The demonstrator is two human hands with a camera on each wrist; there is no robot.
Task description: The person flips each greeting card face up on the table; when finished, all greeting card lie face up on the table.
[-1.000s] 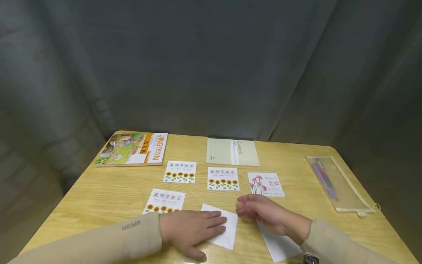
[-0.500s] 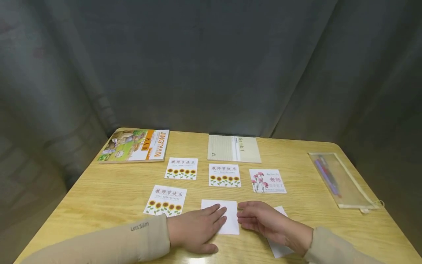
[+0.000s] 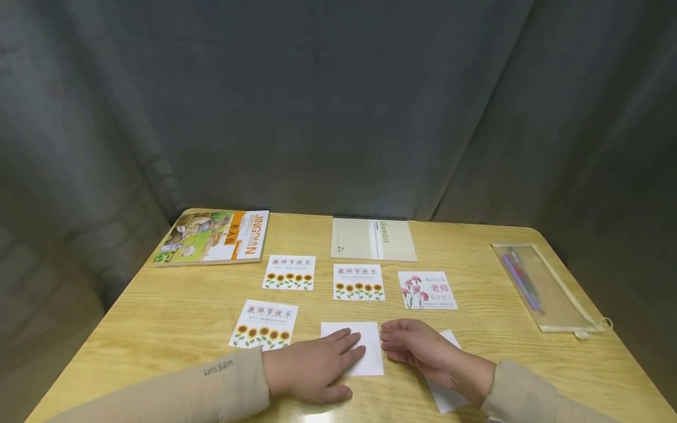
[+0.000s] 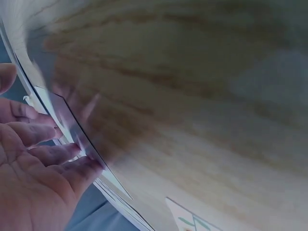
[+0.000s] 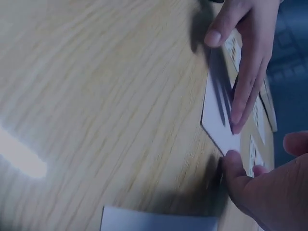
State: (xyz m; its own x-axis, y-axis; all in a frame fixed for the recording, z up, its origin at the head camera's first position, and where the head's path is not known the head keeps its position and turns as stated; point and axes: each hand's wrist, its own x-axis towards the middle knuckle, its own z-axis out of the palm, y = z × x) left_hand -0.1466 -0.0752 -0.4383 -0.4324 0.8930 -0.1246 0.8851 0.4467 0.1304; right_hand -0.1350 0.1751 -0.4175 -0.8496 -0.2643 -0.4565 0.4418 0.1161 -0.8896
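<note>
A blank white square card (image 3: 372, 352) lies near the front middle of the wooden table. My left hand (image 3: 314, 369) rests over its left part, fingers extended and fingertips on the paper. At the card's right edge are the fingertips of my right hand (image 3: 425, 355), whose fingers are slightly bent and grip nothing. Seen from the right wrist, one finger touches a corner of the white card (image 5: 216, 113). Partly hidden below my right hand lies another blank white card (image 3: 446, 399). A sunflower card (image 3: 264, 323) sits just beyond my left forearm.
Two more sunflower cards (image 3: 288, 272), (image 3: 358, 282) and a pink carnation card (image 3: 428, 289) lie in a row behind. Farther back are a colourful book (image 3: 214, 238) and a beige notebook (image 3: 372, 239). A mesh pouch with pens (image 3: 547, 288) lies at right, and a grey curtain (image 3: 338, 106) hangs behind.
The blank card under my left hand has turned from a slant to lie nearly straight. My right hand has come down to its right edge. Over the last half second, little has moved.
</note>
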